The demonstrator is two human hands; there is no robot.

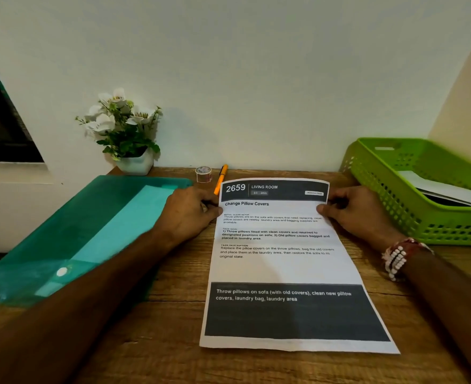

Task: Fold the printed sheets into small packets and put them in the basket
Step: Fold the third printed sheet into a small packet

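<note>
The printed sheet (281, 261) lies flat on the worktop (173, 314) between the hands, its far end lifted. The left hand (193, 207) and right hand (350, 209) each pinch a side edge near that end. The sheet looks light, limp and easily creased, so holding opposite edges suits folding; the basket (395, 195) sits just beyond the right hand.

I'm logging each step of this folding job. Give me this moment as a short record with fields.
sheet: printed sheet unfolded on the wooden table
left hand: pinches the sheet's left edge near the top
right hand: pinches its right edge near the top
basket: green basket at right, white papers inside
nearby: teal folder at left; orange pen, tape roll, potted flowers behind
</note>
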